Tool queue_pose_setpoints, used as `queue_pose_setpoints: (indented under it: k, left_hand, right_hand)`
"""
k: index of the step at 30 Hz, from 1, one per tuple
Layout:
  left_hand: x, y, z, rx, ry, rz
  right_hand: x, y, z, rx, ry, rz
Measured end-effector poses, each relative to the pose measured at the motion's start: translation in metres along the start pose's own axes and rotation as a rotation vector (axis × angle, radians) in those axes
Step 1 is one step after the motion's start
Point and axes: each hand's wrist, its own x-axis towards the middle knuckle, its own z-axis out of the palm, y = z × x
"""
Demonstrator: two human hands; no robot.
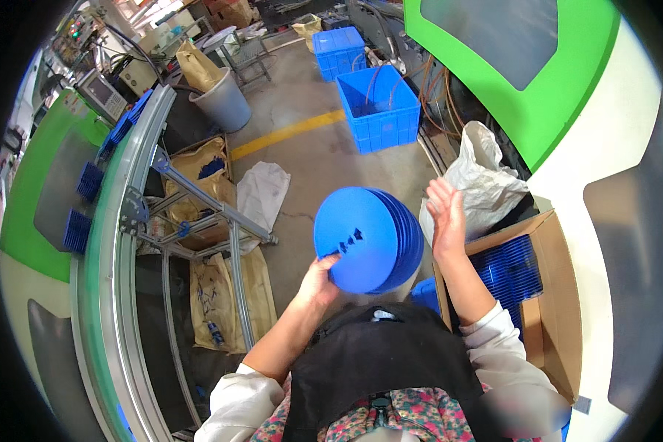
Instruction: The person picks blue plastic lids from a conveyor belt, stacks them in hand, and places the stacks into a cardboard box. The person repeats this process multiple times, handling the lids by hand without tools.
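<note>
A stack of round blue discs (368, 240) is held in the air in front of a person in a black apron (383, 353). The stack is tilted, so that the flat face of its nearest disc is shown, with small dark cut-outs near the middle; the edges of the other discs are seen behind it, toward the right. The stack's lower left rim is gripped by the left hand (321, 281), with the thumb laid over the face. The right hand (447, 217) is raised to the right of the stack, open and apart from it, with nothing held.

To the right of the stack, nearer the person, is an open cardboard box (563, 295) in which blue ridged pieces (510, 269) are packed; whether these are the same discs cannot be told from this angle. Beyond the stack, 2 blue crates (385, 131) are set on the floor (302, 177). Well to its left, a metal-framed conveyor (127, 272) is seen, with blue parts (90, 181) on it.

The step in hand is judged to be the handling of the gathered stack. For the next move, its free right side would need to be steadied by the open hand, so that the discs are kept together.
</note>
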Motion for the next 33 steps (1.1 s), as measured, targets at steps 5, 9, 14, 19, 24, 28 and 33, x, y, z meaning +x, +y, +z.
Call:
queue_pose_setpoints:
  k: [5,9,14,19,24,28,33]
  left_hand:
    - [0.014,0.044,-0.004,-0.366,-0.272,0.144]
    - [0.008,0.061,0.029,-0.789,-0.701,0.113]
    - [-0.029,0.087,0.032,-0.603,-0.861,0.191]
    - [-0.044,0.105,-0.004,-0.676,-1.043,0.111]
    - [-0.069,0.129,-0.036,-0.699,-1.211,0.158]
    - [-0.075,0.14,-0.067,-0.79,-1.343,0.211]
    - [-0.084,0.144,-0.095,-0.823,-1.345,0.3]
  right_hand:
    - [-0.027,-0.001,0.041,-0.069,0.049,0.0]
    - [-0.065,-0.008,0.111,-0.018,-0.458,-0.4]
    - [-0.085,-0.012,0.16,-0.567,-0.82,-1.082]
    - [-0.117,0.002,0.201,-0.615,-1.199,-1.148]
    - [-0.139,0.016,0.251,-0.64,-1.428,-1.199]
    - [-0.161,0.033,0.292,-0.635,-1.539,-1.213]
    - [-0.172,0.053,0.307,-0.588,-1.611,-1.194]
